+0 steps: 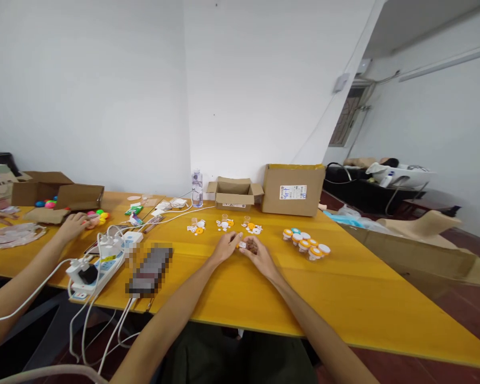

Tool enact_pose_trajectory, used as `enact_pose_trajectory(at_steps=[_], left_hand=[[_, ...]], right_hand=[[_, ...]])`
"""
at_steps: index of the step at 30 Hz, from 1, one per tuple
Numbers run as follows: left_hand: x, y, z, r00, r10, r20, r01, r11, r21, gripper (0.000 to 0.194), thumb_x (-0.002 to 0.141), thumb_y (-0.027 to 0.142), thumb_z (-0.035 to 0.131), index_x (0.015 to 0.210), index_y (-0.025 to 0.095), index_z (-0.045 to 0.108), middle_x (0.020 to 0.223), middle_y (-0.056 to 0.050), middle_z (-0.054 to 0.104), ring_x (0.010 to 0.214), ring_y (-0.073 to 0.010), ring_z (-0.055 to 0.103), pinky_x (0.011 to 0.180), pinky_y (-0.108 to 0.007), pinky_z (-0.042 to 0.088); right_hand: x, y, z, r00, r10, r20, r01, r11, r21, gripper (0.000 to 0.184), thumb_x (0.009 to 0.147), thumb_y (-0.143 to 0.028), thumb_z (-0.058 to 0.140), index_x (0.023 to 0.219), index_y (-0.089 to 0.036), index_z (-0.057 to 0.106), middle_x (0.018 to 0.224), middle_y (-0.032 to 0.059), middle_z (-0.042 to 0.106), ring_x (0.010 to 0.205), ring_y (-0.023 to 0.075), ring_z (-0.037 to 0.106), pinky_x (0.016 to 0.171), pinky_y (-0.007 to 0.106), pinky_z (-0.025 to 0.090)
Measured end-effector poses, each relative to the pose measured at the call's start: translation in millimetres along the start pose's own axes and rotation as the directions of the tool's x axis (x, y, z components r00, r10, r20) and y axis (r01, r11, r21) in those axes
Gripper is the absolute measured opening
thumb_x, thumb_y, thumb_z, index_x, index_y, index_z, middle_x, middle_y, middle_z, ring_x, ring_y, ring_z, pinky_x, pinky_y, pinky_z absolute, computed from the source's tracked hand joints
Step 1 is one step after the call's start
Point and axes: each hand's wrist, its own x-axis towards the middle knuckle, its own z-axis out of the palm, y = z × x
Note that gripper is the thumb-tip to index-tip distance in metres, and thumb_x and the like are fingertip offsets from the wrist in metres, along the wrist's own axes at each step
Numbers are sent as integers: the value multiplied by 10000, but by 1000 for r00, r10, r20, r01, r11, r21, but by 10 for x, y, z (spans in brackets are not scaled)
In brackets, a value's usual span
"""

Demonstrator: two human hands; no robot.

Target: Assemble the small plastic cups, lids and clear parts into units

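My left hand (226, 247) and my right hand (259, 256) meet over the middle of the yellow table (240, 298). Both sets of fingers are closed around a small white and orange plastic part (242, 245), mostly hidden by them. Just beyond my hands lie three small groups of loose parts: white pieces and an orange ring (200, 231), a second group with a clear cup (224, 218), and a third with another clear cup (247, 220). To my right stands a cluster of several small clear jars with orange, white and teal lids (304, 244).
An open cardboard box (234, 200), a larger closed box (292, 194) and a bottle (197, 189) stand along the wall. Left of me are a phone (150, 272), a cabled power strip (108, 264) and a co-worker's hand (74, 225) beside colourful balls (100, 215).
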Motion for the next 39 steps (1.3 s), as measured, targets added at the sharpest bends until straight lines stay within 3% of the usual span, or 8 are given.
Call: enact_pose_trajectory(at_steps=[13, 17, 21, 28, 34, 39], left_hand=[[7, -29, 2, 998, -51, 26, 52, 998, -37, 475, 835, 614, 407, 602, 202, 447, 558, 36, 442, 571, -133, 426, 566, -261, 354], [-1, 33, -11, 1000, -16, -9, 16, 1000, -14, 473, 835, 606, 411, 585, 205, 423, 563, 34, 433, 589, -137, 428, 588, -267, 355], [-14, 74, -17, 999, -23, 33, 24, 999, -29, 466, 839, 594, 414, 584, 205, 414, 539, 43, 407, 554, -129, 416, 562, -262, 349], [-8, 82, -16, 1000, -10, 14, 10, 1000, -7, 471, 840, 591, 398, 572, 204, 372, 540, 53, 346, 545, -113, 363, 540, -254, 315], [-9, 60, -13, 1000, -24, 13, 25, 999, -23, 468, 834, 593, 413, 578, 202, 388, 547, 50, 378, 562, -117, 390, 553, -252, 342], [-3, 23, -5, 999, -44, 9, 44, 998, -35, 473, 829, 605, 415, 579, 204, 399, 540, 44, 396, 557, -121, 403, 551, -251, 345]], right_hand=[[-4, -10, 2, 1000, 9, 0, -9, 1000, -2, 365, 663, -501, 724, 873, -244, 571, 790, -2, 638, 711, 185, 594, 666, 314, 481], [-4, 4, 24, 1000, 25, -8, -25, 999, 31, 422, 664, -583, 699, 869, -241, 560, 792, 6, 637, 725, 184, 589, 681, 317, 484], [-10, -8, 24, 999, 46, 21, -47, 998, 43, 432, 721, -656, 605, 802, -235, 551, 731, 5, 616, 678, 177, 570, 654, 316, 478], [-12, -28, 12, 1000, 11, -7, -11, 1000, 9, 446, 656, -600, 700, 867, -233, 558, 775, 2, 629, 734, 184, 588, 691, 309, 476], [-6, -18, 27, 999, 48, 15, -49, 999, 19, 440, 704, -648, 608, 819, -227, 552, 752, 3, 619, 695, 171, 571, 661, 303, 475], [-15, -62, 9, 1000, 8, -12, -8, 999, -31, 397, 672, -563, 683, 848, -230, 555, 757, -11, 622, 703, 170, 581, 683, 300, 479]])
